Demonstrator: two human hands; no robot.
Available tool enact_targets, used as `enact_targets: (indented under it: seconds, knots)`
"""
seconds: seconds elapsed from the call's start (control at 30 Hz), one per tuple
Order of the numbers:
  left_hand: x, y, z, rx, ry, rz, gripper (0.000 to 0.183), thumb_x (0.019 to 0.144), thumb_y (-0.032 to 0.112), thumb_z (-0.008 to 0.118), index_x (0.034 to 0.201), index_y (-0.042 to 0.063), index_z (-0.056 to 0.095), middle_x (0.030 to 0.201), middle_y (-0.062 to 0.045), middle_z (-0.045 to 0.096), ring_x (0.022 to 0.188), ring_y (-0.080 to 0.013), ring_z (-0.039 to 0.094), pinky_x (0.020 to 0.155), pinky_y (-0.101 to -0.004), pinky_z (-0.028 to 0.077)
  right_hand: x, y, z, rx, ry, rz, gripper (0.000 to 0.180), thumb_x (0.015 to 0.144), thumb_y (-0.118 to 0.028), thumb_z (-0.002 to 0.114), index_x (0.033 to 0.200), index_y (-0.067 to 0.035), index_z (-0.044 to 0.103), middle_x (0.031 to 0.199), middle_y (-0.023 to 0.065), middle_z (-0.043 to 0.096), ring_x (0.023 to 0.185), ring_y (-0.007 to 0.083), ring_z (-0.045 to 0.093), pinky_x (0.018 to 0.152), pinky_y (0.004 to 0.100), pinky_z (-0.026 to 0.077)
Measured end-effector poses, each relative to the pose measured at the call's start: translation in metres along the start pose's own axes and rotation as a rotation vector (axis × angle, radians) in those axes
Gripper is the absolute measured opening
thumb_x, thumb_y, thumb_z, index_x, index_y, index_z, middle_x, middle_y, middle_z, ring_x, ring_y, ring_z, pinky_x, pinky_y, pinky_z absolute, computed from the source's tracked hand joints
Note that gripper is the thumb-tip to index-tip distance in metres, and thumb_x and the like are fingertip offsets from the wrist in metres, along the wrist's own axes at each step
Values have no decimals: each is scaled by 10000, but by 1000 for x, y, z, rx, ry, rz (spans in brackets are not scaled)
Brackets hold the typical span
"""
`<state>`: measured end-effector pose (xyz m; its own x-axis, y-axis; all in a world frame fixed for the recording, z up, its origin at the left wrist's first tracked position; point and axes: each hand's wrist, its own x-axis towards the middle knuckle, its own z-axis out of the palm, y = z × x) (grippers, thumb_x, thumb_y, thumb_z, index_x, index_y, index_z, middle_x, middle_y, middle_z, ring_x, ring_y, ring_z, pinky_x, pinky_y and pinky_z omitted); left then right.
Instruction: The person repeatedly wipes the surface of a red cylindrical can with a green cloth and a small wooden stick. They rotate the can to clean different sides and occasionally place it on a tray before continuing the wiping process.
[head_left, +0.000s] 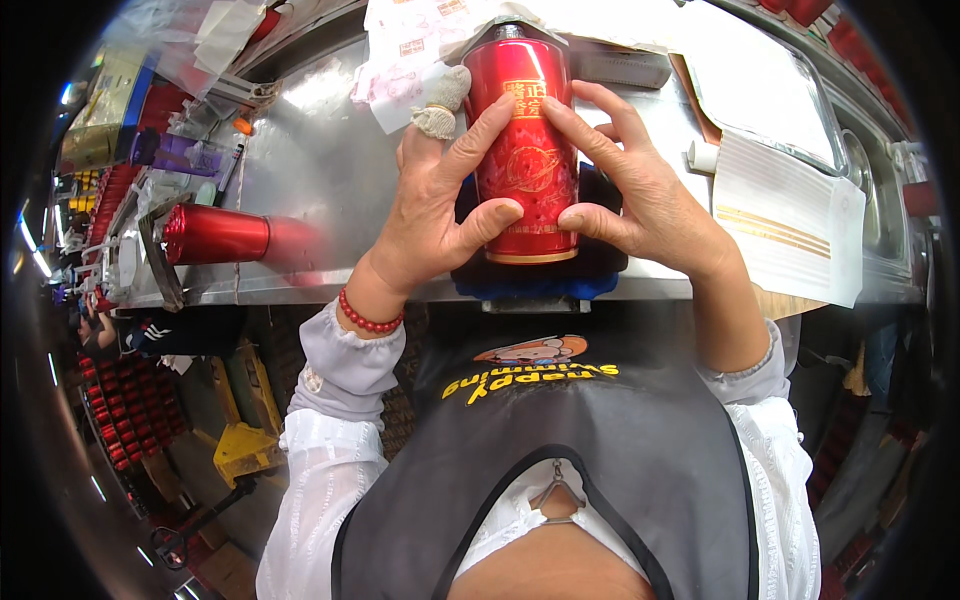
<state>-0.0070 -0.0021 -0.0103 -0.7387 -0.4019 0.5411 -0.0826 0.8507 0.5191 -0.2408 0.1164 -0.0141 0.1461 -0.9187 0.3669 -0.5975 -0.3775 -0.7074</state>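
Note:
A glossy red bottle (529, 172) with gold lettering and a round gold emblem lies on its back before me, its gold-rimmed base towards me. Dark and blue cloth (540, 283) pads the support under it. My left hand (446, 176) holds its left side, with index fingertip and thumb on the printed face. A knitted cloth cover wraps one finger of that hand. From the right, my right hand (637, 176) rests index fingertip and thumb on the same face. The bottle's metal neck (510, 31) points away from me.
Another red bottle (217, 234) lies at the left on the steel bench (330, 172). Printed tissue sheets (405, 82) lie at the back. On the right are a white sheet with gold strips (787, 217) and a tray (757, 82). A yellow pallet jack (244, 446) stands below left.

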Motion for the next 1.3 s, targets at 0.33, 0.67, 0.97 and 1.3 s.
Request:
enact_targets:
  seconds: [0.33, 0.67, 0.97, 1.3]
  knots:
    - [-3, 2, 1, 31, -3, -8, 755, 925, 615, 642, 1508, 147, 540, 1588, -280, 342, 1440, -439, 365, 1192, -509, 258, -34, -71, -3, 666, 397, 310, 505, 1005, -15, 538, 1502, -10, 453, 1067, 102, 742, 944, 143, 701, 846, 276, 552]
    - [-2, 2, 0, 40, -3, 6, 771, 913, 618, 654, 1515, 151, 532, 1581, -282, 350, 1428, -437, 378, 1191, -510, 258, -51, -80, 35, 675, 193, 495, 263, 1004, -99, 576, 1243, 5, 543, 1066, 94, 661, 979, 148, 633, 861, 295, 518]
    - [-2, 2, 1, 28, 4, 5, 768, 910, 610, 663, 1513, 154, 533, 1581, -274, 354, 1432, -433, 375, 1194, -509, 255, -48, -82, 38, 661, 201, 509, 261, 1005, -108, 566, 1236, 11, 539, 1076, 116, 656, 999, 164, 634, 881, 311, 515]
    - [-2, -2, 1, 30, 0, 35, 762, 907, 587, 677, 1505, 135, 538, 1565, -274, 370, 1421, -437, 389, 1181, -511, 287, -48, -81, 38, 607, 205, 514, 245, 996, -110, 576, 1203, 15, 538, 1053, 120, 656, 971, 168, 635, 860, 312, 517]
